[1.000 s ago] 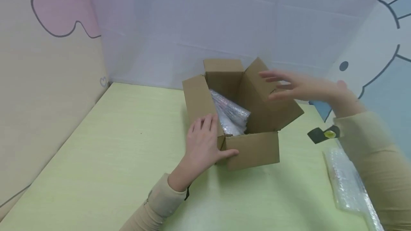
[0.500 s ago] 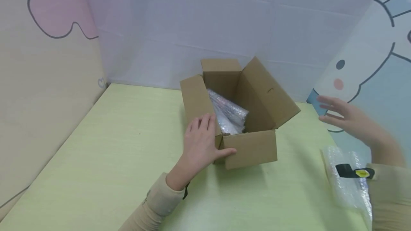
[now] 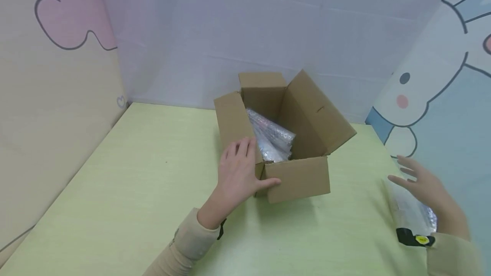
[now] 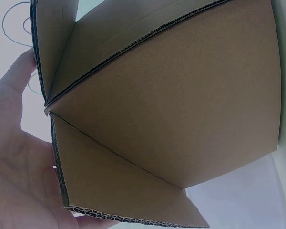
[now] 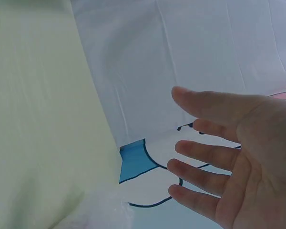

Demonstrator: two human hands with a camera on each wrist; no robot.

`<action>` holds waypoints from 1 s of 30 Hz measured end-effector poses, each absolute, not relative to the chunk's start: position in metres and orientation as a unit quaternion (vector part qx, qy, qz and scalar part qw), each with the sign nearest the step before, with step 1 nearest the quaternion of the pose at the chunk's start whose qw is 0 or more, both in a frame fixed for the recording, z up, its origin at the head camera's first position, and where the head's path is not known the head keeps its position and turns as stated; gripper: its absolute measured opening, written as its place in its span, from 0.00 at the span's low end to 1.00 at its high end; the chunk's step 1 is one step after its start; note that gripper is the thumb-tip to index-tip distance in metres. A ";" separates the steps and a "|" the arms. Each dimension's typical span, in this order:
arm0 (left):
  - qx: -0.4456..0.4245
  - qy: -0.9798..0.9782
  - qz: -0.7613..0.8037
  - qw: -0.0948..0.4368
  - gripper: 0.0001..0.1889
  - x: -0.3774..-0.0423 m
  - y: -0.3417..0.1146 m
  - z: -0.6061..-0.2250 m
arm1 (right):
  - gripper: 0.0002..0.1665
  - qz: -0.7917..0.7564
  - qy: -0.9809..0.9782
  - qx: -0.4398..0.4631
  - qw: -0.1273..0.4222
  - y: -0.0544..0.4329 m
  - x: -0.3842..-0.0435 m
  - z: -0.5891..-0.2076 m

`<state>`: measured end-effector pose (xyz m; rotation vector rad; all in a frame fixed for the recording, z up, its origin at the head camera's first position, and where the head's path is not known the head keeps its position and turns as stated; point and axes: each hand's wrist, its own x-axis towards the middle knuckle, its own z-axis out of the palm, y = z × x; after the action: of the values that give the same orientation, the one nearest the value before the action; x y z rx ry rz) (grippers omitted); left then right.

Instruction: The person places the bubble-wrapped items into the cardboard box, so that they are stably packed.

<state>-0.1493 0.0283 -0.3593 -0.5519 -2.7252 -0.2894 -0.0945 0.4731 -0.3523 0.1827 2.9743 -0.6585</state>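
A cardboard box point(image 3: 299, 181) stands on the table with its flaps spread outward. Inside lies something in clear bubble wrap point(image 3: 273, 139), with a hint of pink showing through. My left hand point(image 3: 238, 171) rests at the box's near left corner, fingers laid over the left flap and thumb across the front flap. The left wrist view shows the cardboard flaps point(image 4: 171, 100) close up, with part of the palm point(image 4: 19, 181) beside them. Over at the right, my right hand point(image 3: 427, 188) hovers with spread fingers above a folded bubble wrap sheet point(image 3: 408, 214), holding nothing.
The pale yellow-green table point(image 3: 134, 182) reaches to a white sheet point(image 3: 184, 54) at the back. Printed cartoon panels point(image 3: 445, 139) border it on both sides. The bubble wrap sheet lies along the table's right edge.
My right hand has swung from over the box's right flap out to the right and toward me, above the bubble wrap sheet. My left hand and the box have kept their places.
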 end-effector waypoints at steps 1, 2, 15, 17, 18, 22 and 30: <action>-0.195 -0.960 -0.102 0.174 0.61 -0.149 0.028 -0.359 | 0.50 -0.209 0.975 0.065 0.043 0.475 -0.092 -0.356; -0.195 -0.960 -0.102 0.175 0.61 -0.150 0.028 -0.360 | 0.50 -0.203 0.976 0.069 0.042 0.477 -0.091 -0.361; -0.196 -0.955 -0.097 0.201 0.61 -0.151 0.028 -0.362 | 0.54 -0.150 0.977 0.121 0.091 0.492 -0.085 -0.395; -0.196 -0.953 -0.097 0.209 0.61 -0.151 0.028 -0.363 | 0.54 -0.139 0.978 0.120 0.095 0.494 -0.086 -0.398; -0.197 -0.952 -0.097 0.212 0.61 -0.151 0.029 -0.363 | 0.54 -0.134 0.979 0.118 0.094 0.495 -0.086 -0.399; -0.197 -0.952 -0.100 0.213 0.61 -0.151 0.029 -0.363 | 0.49 -0.121 0.984 0.106 0.078 0.496 -0.086 -0.403; -0.198 -0.955 -0.107 0.195 0.61 -0.150 0.029 -0.360 | 0.44 -0.137 0.986 0.074 0.054 0.487 -0.090 -0.407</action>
<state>-0.1504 0.0287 -0.3604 -0.5555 -2.6763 -0.2997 -0.0904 0.4870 -0.4070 0.2261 2.9954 -0.4170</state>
